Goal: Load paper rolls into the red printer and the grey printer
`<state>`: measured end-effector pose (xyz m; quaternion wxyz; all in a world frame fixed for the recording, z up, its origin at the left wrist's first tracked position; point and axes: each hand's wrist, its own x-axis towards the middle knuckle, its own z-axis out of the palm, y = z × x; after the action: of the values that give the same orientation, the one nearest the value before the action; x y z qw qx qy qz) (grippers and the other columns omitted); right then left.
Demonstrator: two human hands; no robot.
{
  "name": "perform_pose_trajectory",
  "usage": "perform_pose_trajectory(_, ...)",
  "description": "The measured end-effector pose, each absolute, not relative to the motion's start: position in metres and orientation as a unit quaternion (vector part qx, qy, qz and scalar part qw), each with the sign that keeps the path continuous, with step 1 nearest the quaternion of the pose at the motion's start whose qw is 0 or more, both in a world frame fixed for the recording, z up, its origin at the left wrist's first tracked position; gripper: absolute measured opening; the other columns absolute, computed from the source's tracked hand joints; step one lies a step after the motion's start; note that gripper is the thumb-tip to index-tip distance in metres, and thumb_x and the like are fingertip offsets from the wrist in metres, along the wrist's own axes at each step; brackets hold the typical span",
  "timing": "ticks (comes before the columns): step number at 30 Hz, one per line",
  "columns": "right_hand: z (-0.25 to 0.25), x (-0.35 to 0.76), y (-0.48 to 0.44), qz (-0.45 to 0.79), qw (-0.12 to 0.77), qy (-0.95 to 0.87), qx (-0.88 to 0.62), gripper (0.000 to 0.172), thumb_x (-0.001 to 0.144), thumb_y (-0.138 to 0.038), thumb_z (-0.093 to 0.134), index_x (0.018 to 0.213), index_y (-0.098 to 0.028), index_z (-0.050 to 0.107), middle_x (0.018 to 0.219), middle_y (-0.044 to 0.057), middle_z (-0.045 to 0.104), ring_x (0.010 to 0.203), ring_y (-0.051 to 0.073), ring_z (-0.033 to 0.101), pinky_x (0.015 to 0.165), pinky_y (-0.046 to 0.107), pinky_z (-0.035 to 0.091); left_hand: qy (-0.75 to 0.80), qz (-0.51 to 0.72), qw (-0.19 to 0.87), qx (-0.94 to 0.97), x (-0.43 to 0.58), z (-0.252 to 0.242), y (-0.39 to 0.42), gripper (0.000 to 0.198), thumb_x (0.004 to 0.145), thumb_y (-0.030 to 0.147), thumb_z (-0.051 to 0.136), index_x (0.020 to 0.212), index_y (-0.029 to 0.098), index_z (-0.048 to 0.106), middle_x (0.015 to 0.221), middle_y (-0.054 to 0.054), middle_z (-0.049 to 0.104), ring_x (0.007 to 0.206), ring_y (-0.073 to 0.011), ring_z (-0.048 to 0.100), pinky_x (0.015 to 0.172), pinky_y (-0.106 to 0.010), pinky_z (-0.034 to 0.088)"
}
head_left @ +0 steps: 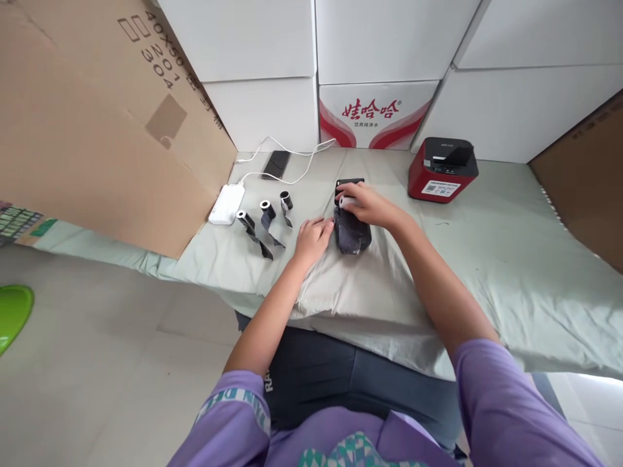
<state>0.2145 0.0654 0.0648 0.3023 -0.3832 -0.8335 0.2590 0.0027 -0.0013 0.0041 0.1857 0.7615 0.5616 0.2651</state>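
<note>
Head view: black device [351, 235] mid-surface [506, 259], nearer front edge than corners. Right hand [366, 203] pinches white roll [346, 202] over it; left hand's [314, 240] fingers, loosely together, lie at its left side, presumably bracing.

Bright, diffuse light spread over the cloth [496, 246] with soft shadows; glare whitened the floor [598, 391] at lower right, wide-angle distortion stretched the edges, and the small label [440, 188] blurred
</note>
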Motion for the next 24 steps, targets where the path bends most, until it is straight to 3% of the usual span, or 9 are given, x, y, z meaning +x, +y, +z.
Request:
perform_pose_trajectory(4, 0.046, 0.212, 0.072, 0.195, 0.207, -0.866, -0.412, 0.044, 0.088, -0.020, 0.056, 0.131, -0.019, 0.065, 0.126, 0.015, 0.073, 0.122, 0.037, 0.056, 0.109, 0.059, 0.043, 0.557, 0.269, 0.188, 0.763, 0.001, 0.002, 0.001, 0.047, 0.113, 0.034, 0.033, 0.134, 0.026, 0.075, 0.137, -0.004, 0.075, 0.143, -0.0243, 0.059, 0.128, -0.047, 0.035)
perform_pose_trajectory(12, 0.042, 0.216, 0.068, 0.162, 0.186, -0.866, -0.436, 0.059, 0.084, -0.015, 0.057, 0.143, -0.019, 0.059, 0.137, 0.016, 0.069, 0.125, 0.038, 0.053, 0.105, 0.056, 0.042, 0.557, 0.265, 0.185, 0.765, 0.000, 0.001, 0.001, 0.049, 0.113, 0.035, 0.032, 0.135, 0.022, 0.074, 0.139, -0.007, 0.075, 0.143, -0.0251, 0.058, 0.127, -0.046, 0.036)
perform_pose_trajectory(14, 0.044, 0.220, 0.068, 0.141, 0.206, -0.862, -0.441, 0.050, 0.085, -0.016, 0.059, 0.134, -0.018, 0.067, 0.134, 0.015, 0.070, 0.123, 0.038, 0.054, 0.102, 0.053, 0.043, 0.556, 0.267, 0.190, 0.764, -0.001, 0.000, 0.001, 0.049, 0.113, 0.034, 0.032, 0.135, 0.023, 0.074, 0.139, -0.006, 0.074, 0.144, -0.0249, 0.058, 0.127, -0.046, 0.035)
perform_pose_trajectory(18, 0.047, 0.227, 0.069, 0.143, 0.197, -0.872, -0.425, 0.028, 0.084, -0.015, 0.057, 0.098, -0.021, 0.080, 0.114, 0.011, 0.077, 0.110, 0.033, 0.059, 0.098, 0.048, 0.043, 0.553, 0.266, 0.198, 0.765, -0.002, -0.001, 0.002, 0.049, 0.113, 0.034, 0.032, 0.135, 0.023, 0.074, 0.139, -0.005, 0.075, 0.144, -0.0244, 0.057, 0.128, -0.045, 0.034)
perform_pose_trajectory(21, 0.042, 0.229, 0.072, 0.131, 0.293, -0.844, -0.429, 0.028, 0.089, -0.019, 0.054, 0.097, -0.020, 0.080, 0.111, 0.013, 0.076, 0.107, 0.032, 0.060, 0.102, 0.049, 0.044, 0.551, 0.263, 0.197, 0.768, -0.003, -0.002, 0.003, 0.047, 0.113, 0.034, 0.033, 0.136, 0.023, 0.073, 0.140, -0.004, 0.074, 0.144, -0.0245, 0.057, 0.127, -0.045, 0.034)
perform_pose_trajectory(24, 0.032, 0.229, 0.077, 0.101, 0.432, -0.765, -0.467, 0.038, 0.093, -0.029, 0.055, 0.125, -0.019, 0.072, 0.133, 0.017, 0.069, 0.124, 0.035, 0.056, 0.113, 0.056, 0.039, 0.552, 0.257, 0.188, 0.771, -0.003, -0.002, 0.003, 0.045, 0.112, 0.035, 0.037, 0.135, 0.024, 0.073, 0.141, -0.005, 0.073, 0.145, -0.0247, 0.057, 0.127, -0.045, 0.035)
